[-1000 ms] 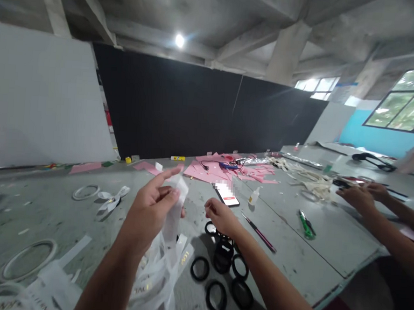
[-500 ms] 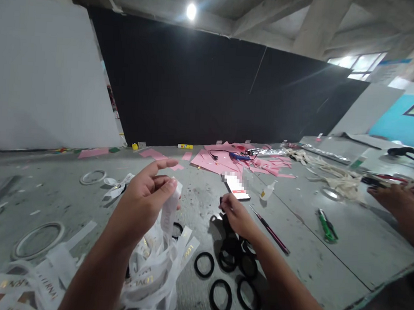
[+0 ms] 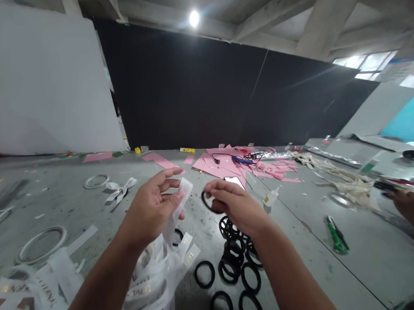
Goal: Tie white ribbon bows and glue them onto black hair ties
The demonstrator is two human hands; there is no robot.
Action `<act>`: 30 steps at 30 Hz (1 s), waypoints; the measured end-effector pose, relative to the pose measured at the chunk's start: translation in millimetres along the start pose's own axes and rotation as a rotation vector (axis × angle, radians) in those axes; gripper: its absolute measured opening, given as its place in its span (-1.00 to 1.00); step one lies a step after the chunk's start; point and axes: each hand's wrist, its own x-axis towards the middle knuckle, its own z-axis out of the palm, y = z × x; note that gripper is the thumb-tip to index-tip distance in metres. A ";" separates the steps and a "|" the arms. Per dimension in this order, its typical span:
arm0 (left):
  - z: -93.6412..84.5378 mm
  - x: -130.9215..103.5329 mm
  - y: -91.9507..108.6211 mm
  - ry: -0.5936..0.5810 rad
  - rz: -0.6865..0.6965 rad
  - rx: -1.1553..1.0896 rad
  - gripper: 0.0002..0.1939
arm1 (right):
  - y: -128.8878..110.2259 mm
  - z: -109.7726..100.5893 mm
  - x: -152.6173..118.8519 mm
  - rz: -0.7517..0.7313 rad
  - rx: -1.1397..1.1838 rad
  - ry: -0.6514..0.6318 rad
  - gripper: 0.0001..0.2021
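Worktable point(image 3: 198, 231) seen from the wearer's head. At left, a white ring point(image 3: 61, 240) lies flat, with lettered ribbon pieces point(image 3: 49, 288) nearer the viewer. Farther back, a smaller pale ring point(image 3: 85, 184) lies near a white bow point(image 3: 119, 190). The left hand point(image 3: 157, 201) pinches a white ribbon point(image 3: 184, 190) between thumb and fingers; the ribbon runs down into a ribbon heap point(image 3: 150, 285) with gold lettering, resting on the table. A single black ring point(image 3: 182, 236) shows partly hidden behind the ribbon. Near the middle, the right hand point(image 3: 237, 203) pinches a second black ring point(image 3: 204, 202) by its edge, tilted and raised above the table; ring and ribbon are near each other but apart. Behind this hand lie pink paper point(image 3: 220, 161) and a partly covered phone point(image 3: 235, 179); nearer the viewer, a cluster of black rings point(image 3: 231, 258) lies on the table, several overlapping. Farther right are a small bottle point(image 3: 271, 197) and a green cutter point(image 3: 335, 236). At the right edge appears another person's hand point(image 3: 412, 206); its grip cannot be told.
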 end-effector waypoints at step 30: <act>-14.2 -2.5 4.1 -0.299 0.031 0.162 -0.48 | -31.0 22.8 -1.8 -0.388 -0.638 -0.275 -0.69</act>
